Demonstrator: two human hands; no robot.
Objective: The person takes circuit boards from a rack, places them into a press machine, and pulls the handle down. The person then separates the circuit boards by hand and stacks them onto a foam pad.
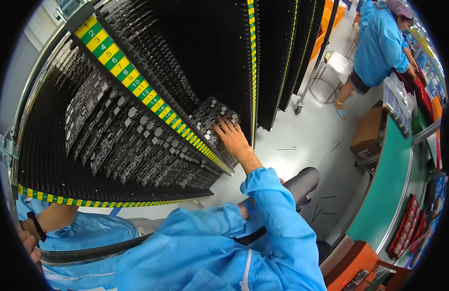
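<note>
Here, in the head view, the right hand (pixel 232 139) is reaching into the black slotted rack (pixel 205 53), its fingers spread flat on a circuit board (pixel 216 115) that is sticking out of a slot just right of the yellow-and-green numbered strip (pixel 137 87); it is pressing, not clasping. The left hand (pixel 26 242) is hanging low at the frame's edge, and whether it is gripping anything I cannot tell. The board is probably only partly seated, so an uneven push may be tilting it, jamming it, or scraping neighbouring boards (pixel 132 140).
</note>
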